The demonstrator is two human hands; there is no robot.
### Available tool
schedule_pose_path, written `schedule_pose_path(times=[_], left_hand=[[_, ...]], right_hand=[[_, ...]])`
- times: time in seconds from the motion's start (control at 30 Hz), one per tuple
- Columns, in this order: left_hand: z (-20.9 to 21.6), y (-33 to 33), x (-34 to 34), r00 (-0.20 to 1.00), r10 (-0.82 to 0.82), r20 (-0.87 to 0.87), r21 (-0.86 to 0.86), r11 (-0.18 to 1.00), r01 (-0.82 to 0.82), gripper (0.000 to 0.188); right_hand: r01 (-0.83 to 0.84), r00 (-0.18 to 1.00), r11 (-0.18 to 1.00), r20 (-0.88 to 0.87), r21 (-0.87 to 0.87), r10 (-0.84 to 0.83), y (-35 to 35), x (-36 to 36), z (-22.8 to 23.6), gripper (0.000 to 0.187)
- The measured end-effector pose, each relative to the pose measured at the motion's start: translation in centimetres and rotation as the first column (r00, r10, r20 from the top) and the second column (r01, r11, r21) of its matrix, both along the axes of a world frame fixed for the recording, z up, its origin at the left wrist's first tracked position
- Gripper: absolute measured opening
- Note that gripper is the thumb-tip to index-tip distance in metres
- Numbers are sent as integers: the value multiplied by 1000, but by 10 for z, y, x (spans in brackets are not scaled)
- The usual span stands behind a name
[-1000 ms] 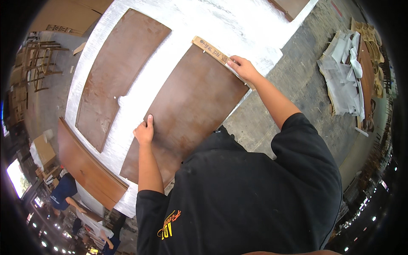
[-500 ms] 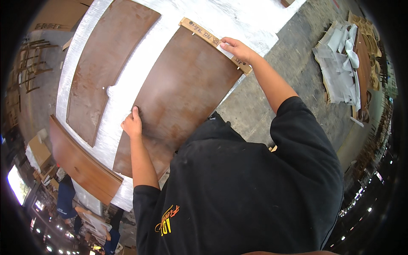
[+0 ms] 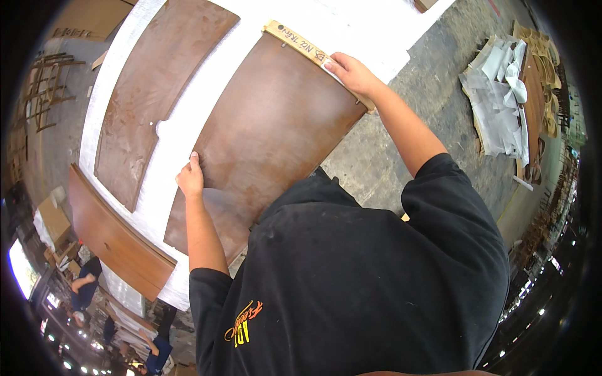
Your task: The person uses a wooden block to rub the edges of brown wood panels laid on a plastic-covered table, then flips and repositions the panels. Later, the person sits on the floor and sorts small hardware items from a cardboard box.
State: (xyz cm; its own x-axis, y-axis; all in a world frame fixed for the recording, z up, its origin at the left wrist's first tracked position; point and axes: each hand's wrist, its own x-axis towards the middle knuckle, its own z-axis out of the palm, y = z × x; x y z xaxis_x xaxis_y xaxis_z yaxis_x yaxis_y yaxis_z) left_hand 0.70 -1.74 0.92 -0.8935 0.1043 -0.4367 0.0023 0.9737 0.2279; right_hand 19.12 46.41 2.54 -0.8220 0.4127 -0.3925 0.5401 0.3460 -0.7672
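Observation:
A brown curved wooden panel (image 3: 276, 116) lies in front of me on a white-covered work surface (image 3: 182, 119). My left hand (image 3: 191, 177) is closed on its left edge, thumb on top and the other fingers curled at the side. Along the panel's far end lies a narrow pale wooden strip (image 3: 301, 48) with handwriting and small pegs on its near side. My right hand (image 3: 353, 74) grips this strip towards its right end, fingertips over its top. Beside it on the left rests a second brown panel (image 3: 157, 81) with a small notch in its edge.
A reddish-brown curved board (image 3: 119, 235) sits at the surface's lower left edge. Concrete floor (image 3: 433, 81) runs along the right, with stacked wooden parts and white wrapping (image 3: 495, 94) beyond. Co-workers (image 3: 88, 282) are at the lower left, and wooden frames (image 3: 50, 94) stand at the far left.
The strip now sits closer against the panel's far end, and its pegs show less. My right hand has shifted slightly right. My left hand stays at the panel's edge. Co-workers at lower left have moved.

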Motion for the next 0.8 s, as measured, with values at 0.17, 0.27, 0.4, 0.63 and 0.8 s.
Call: schedule_pose_path(times=[0.17,0.27,0.4,0.63,0.8], left_hand=[[-1,-3,1,1000,-2,25,-19,1000,3,72],[0,-4,1,1000,-23,18,-37,999,24,74],[1,-3,2,998,-55,-12,-10,998,55,74],[1,-4,4,997,-78,-25,-25,997,78,73],[1,-3,4,995,-92,-29,-54,994,91,73]], right_hand=[[-15,999,997,44,80,12,-5,0,5,43],[17,997,999,75,38,-20,-6,-1,4,42],[35,998,993,41,109,-39,-6,-1,1,41],[40,997,996,67,83,-46,-7,1,-1,41],[52,998,997,44,55,-55,-10,3,3,41]])
